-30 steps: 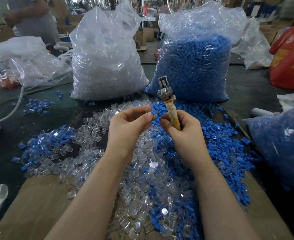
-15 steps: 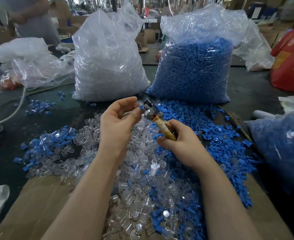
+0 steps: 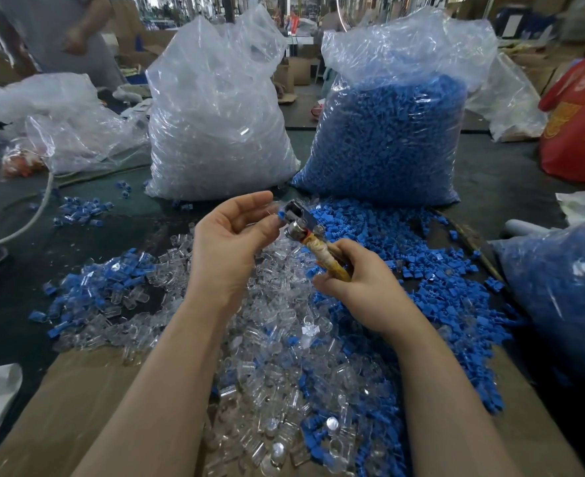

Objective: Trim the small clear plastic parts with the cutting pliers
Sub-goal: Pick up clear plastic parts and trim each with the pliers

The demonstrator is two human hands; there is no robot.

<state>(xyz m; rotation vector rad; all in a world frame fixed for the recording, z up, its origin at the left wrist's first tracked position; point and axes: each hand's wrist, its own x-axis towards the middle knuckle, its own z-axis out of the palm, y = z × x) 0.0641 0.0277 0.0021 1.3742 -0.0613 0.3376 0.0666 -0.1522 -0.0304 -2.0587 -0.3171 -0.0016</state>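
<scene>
The right hand (image 3: 360, 280) curls its fingers around the taped yellowish handle of the cutting pliers (image 3: 310, 235), whose metal head points up and left toward the left hand (image 3: 232, 242). The left hand pinches a small part (image 3: 279, 215) between thumb and fingertips right at the plier head, its other fingers loosely spread; the piece shows a blue edge, and whether a clear part (image 3: 270, 206) sits with it is hard to tell through the glare.

Below both hands lies the loose pile of clear parts (image 3: 277, 356) on a cardboard sheet (image 3: 88, 401), mixed with blue parts (image 3: 432, 270) that spread to the right of the pile. Behind the pile stand a bag of clear parts (image 3: 215, 132) and, to its right, a bag of blue parts (image 3: 387, 139).

As a judgement, the work is far from finished: one piece is at the cutters, the loose pile is large, and nothing shows which pieces are already trimmed. The full bags suggest much more remains, or else hold finished stock; the view does not settle it.

A red bag (image 3: 576, 125) at the far right of the blue bag carries yellow characters, too blurred to read. No other writing is legible.
</scene>
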